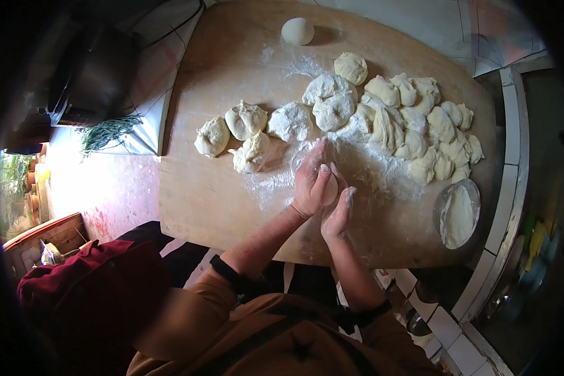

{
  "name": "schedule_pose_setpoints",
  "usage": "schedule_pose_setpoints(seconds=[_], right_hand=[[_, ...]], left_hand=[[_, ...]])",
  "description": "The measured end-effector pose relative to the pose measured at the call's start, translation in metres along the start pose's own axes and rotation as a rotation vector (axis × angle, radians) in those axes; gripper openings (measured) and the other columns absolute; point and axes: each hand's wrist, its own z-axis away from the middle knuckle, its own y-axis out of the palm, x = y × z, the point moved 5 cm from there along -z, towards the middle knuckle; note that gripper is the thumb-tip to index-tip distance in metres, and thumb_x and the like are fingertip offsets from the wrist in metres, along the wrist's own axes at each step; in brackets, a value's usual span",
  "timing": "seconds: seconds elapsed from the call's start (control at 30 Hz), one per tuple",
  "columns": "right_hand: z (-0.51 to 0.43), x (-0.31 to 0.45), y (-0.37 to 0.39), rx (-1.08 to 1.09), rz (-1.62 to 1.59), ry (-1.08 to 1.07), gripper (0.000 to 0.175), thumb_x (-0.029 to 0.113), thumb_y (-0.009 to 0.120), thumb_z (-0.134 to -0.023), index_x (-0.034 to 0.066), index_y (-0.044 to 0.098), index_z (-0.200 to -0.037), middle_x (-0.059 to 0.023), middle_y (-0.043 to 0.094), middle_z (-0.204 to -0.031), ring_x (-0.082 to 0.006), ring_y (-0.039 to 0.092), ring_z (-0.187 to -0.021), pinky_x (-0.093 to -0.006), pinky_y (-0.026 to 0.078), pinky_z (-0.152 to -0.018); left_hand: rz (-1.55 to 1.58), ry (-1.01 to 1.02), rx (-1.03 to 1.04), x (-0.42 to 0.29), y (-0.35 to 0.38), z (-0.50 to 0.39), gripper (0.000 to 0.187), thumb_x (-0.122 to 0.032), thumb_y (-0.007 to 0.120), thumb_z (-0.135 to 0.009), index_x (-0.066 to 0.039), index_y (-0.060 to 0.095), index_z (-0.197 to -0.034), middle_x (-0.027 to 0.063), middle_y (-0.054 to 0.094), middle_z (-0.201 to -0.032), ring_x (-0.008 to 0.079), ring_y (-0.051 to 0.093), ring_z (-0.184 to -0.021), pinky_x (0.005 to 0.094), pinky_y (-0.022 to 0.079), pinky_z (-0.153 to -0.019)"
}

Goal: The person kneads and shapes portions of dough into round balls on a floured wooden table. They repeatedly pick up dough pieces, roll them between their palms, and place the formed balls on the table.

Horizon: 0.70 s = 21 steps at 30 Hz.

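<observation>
Both hands are cupped around one piece of dough [330, 190] over the front middle of a wooden board [207, 197]. My left hand [311, 181] lies along its left side, fingers pointing away from me. From the right, my right hand [339, 214] closes against it, and part of the dough is hidden between the palms. Flour whitens the fingers. Just beyond my fingertips rests a floured dough lump [290, 122], and another dough piece [251, 152] lies to the left. A smooth round dough ball [297, 31] sits alone at the far edge.
A heap of dough pieces [416, 127] covers the board's right side. Near its front right stands a round container of flour [459, 216]. Loose flour [272, 185] is scattered around my hands. Green stalks [110, 134] lie on a ledge to the left. A tiled edge [503, 207] runs along the right.
</observation>
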Motion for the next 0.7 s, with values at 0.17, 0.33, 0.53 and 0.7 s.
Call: schedule_pose_setpoints(seconds=[0.17,0.33,0.53,0.7], right_hand=[[-0.020,-0.011,0.007,0.076,0.042,0.003,0.054,0.039,0.031,-0.091,-0.0032,0.046,-0.121,-0.0191,0.049,-0.121,-0.0266,0.047,-0.113,-0.0345,0.034,-0.096],[-0.011,0.001,0.008,0.098,0.101,-0.154,0.053,0.033,0.027,-0.090,-0.0079,0.044,-0.120,-0.0191,0.048,-0.123,-0.0272,0.045,-0.115,-0.0356,0.032,-0.097],[-0.032,0.005,0.015,0.240,0.069,0.071,0.057,0.040,0.026,-0.091,-0.0053,0.054,-0.110,-0.0156,0.055,-0.115,-0.0235,0.051,-0.107,-0.0338,0.037,-0.093],[-0.036,0.012,-0.014,-0.132,0.161,0.001,0.065,0.047,0.017,-0.092,-0.0053,0.040,-0.124,-0.0183,0.047,-0.123,-0.0257,0.043,-0.115,-0.0378,0.026,-0.102]], left_hand=[[-0.021,0.062,-0.051,-0.009,-0.005,0.003,0.056,-0.028,0.035,-0.089,0.010,0.028,-0.129,0.0237,0.034,-0.133,0.0327,0.033,-0.124,0.0360,0.022,-0.103],[0.020,0.055,-0.107,-0.001,-0.005,-0.005,0.057,-0.026,0.040,-0.088,0.012,0.028,-0.128,0.0282,0.034,-0.130,0.0377,0.033,-0.123,0.0377,0.023,-0.103],[0.019,0.093,-0.143,-0.009,-0.013,0.005,0.056,-0.028,0.037,-0.091,0.010,0.026,-0.130,0.0253,0.032,-0.133,0.0343,0.031,-0.125,0.0367,0.021,-0.104],[0.381,-0.201,-0.244,0.001,-0.018,0.002,0.051,-0.025,0.034,-0.093,0.008,0.026,-0.131,0.0227,0.033,-0.133,0.0297,0.031,-0.125,0.0355,0.020,-0.104]])
